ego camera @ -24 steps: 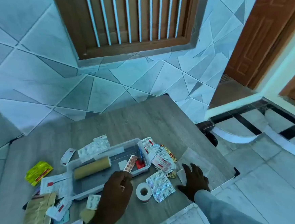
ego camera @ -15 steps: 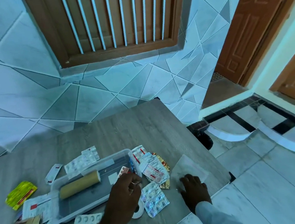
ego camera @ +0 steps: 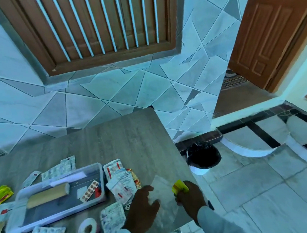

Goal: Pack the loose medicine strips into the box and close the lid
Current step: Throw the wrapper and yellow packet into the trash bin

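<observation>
open box (ego camera: 100, 177), tan roll (ego camera: 47, 195), pill strip (ego camera: 89, 191) inside

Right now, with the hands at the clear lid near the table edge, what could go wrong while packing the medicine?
1. The clear lid lies close to the table's right edge, above a bin; a careless pull could slide it off.
2. The right hand already holds a yellow packet, so its grip on the lid may be weak.
3. The left hand sits beside a loose pile of strips and could scatter them.
</observation>
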{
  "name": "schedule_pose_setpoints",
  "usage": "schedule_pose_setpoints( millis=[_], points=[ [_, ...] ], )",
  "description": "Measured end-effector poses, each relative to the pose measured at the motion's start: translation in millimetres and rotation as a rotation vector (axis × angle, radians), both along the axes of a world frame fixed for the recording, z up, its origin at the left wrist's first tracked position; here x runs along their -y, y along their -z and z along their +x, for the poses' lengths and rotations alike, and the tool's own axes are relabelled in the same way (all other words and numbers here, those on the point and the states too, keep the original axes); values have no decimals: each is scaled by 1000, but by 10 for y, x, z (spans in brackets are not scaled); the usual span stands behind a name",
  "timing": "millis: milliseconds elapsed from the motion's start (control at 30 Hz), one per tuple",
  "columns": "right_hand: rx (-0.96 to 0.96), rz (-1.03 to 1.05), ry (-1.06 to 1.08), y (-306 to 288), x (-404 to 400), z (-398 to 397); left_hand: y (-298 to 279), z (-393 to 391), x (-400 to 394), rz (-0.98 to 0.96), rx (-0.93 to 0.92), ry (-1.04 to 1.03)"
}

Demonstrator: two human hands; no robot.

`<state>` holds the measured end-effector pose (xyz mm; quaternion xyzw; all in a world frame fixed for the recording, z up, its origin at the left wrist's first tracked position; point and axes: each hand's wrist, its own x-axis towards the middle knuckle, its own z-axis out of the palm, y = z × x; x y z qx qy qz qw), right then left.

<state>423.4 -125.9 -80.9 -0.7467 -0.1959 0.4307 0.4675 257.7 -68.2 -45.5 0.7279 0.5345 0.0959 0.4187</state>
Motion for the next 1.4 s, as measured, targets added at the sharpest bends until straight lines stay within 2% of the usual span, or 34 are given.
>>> schedule_pose_setpoints(
  millis=[167, 233, 333, 433, 633, 700, 767, 867, 933, 1067, 1100, 1233, 1400],
  points=[
    [-267, -3, 5, -29, 77, 382, 285, 378, 129, 63, -436, 334],
    [-325, 4, -35, -48, 86, 486, 342, 488, 130, 105, -513, 407],
    [-313, -6, -94, -64, 41, 616, 436, 542, 88, 161, -511, 375],
    [-311, -11, -80, -74, -40, 785, 441, 622, -27, 270, -419, 343],
    [-350, -3, -119, -317, -177, 1187, 278, 1007, -319, 120, -127, 34],
    [-389, 24, -166, -408, -266, 1311, 94, 1216, -476, -87, 88, -163],
    [-467, 36, -201, -470, -367, 1458, -112, 1433, -645, -424, 417, -358],
    [-612, 66, -252, -523, -484, 1748, -340, 1731, -789, -787, 836, -372],
    [-681, 48, -289, -456, -586, 2021, -336, 2024, -858, -903, 947, -412],
    [-714, 18, -176, -219, -798, 2541, -187, 2593, -961, -969, 981, -403],
    [-703, -7, -176, -119, -852, 2776, -88, 2809, -991, -969, 968, -467],
    [-508, -96, -187, -1, -961, 3357, 168, 3235, -1060, -980, 860, -608],
    [-374, -140, -206, 131, -1202, 4089, 234, 3909, -1123, -702, 532, -621]
  ],
)
